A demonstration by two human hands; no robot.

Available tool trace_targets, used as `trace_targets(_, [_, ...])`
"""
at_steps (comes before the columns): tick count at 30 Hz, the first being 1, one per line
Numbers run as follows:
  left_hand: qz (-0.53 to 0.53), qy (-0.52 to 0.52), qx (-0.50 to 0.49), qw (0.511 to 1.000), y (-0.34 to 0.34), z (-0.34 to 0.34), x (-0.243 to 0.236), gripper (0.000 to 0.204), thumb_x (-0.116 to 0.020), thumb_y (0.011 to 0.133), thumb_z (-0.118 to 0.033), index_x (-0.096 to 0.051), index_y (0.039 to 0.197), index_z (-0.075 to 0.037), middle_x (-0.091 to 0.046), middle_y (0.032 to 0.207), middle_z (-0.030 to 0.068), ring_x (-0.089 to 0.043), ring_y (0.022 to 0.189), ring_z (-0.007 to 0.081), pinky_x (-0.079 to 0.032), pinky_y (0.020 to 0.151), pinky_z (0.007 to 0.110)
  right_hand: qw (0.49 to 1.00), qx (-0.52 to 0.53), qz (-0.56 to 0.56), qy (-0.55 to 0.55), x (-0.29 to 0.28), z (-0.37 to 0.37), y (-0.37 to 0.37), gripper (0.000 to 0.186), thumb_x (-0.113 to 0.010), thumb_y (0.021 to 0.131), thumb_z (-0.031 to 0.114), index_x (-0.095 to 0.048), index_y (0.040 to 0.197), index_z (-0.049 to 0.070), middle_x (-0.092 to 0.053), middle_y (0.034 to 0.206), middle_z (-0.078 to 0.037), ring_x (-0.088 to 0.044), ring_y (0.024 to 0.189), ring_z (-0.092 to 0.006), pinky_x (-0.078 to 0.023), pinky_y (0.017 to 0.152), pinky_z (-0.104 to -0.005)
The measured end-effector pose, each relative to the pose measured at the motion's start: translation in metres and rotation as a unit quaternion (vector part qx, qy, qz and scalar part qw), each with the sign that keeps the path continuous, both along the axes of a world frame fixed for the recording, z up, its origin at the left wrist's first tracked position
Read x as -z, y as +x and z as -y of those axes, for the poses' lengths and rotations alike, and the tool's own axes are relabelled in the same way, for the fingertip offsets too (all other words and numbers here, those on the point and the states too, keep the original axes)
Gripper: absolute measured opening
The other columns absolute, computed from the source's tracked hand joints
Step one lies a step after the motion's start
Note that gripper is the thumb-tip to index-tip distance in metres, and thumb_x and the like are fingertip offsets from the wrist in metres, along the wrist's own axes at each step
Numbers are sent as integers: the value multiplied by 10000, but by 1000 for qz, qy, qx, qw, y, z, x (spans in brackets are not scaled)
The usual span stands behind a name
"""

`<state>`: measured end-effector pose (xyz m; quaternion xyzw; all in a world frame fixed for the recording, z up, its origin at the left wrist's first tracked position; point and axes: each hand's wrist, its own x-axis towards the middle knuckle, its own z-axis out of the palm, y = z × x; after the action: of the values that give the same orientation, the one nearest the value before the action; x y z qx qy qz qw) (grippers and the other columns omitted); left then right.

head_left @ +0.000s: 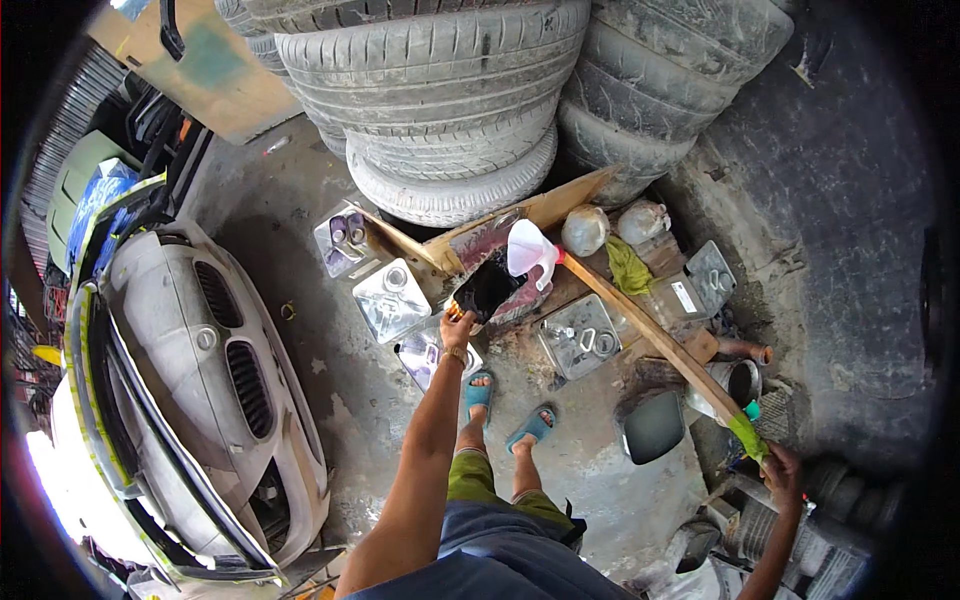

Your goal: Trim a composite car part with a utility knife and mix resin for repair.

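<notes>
My left hand (pixel 458 328), with a watch at the wrist, has its fingers closed on the near-left edge of a dark squarish thing (pixel 490 288). Its kind is unclear. To the right, my right hand (pixel 785 474) is closed at the green-covered near end of a long wooden stick (pixel 660 340). The stick slants up to the left. At its far end, beside the dark thing, is a white funnel-shaped piece (pixel 527 250) with a red collar. I cannot make out whether it is fixed to the stick.
Square metal cans (pixel 391 300) stand around my feet, another can (pixel 580 335) right of the middle. Stacked tyres (pixel 430 90) rise at the back. A masked car front (pixel 215 370) fills the left. A green cloth (pixel 628 266) lies near two round jugs (pixel 585 230).
</notes>
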<state>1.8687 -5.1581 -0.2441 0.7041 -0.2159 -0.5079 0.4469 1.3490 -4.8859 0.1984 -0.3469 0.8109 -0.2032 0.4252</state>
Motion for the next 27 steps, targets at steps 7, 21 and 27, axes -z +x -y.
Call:
trace_targets(7, [-20, 23, 20, 999, -13, 26, -14, 325, -718, 642, -166, -609, 887, 17, -637, 758, 42, -569, 614, 116, -457, 573, 261, 987, -45, -134, -82, -4, -21, 4, 452, -642, 791, 227, -576, 1169, -13, -601, 987, -117, -573, 800, -173, -483, 708, -313])
trace_targets(21, [-9, 13, 52, 998, -11, 57, -4, 482, -749, 592, -209, -581, 966, 46, -643, 831, 81, -600, 697, 155, -485, 658, 280, 948, -119, -274, -109, -37, -27, 21, 389, -700, 748, 82, -614, 1119, 6, -598, 1100, -109, -545, 997, -187, -434, 869, -319])
trace_targets(27, [52, -56, -24, 997, -26, 49, 14, 253, -706, 670, -117, -583, 852, 6, -604, 693, 39, -531, 528, 101, -408, 465, 230, 977, -51, -172, -112, -24, -25, 28, 420, -692, 767, 175, -600, 1138, 3, -591, 1053, -107, -545, 978, -189, -439, 860, -337])
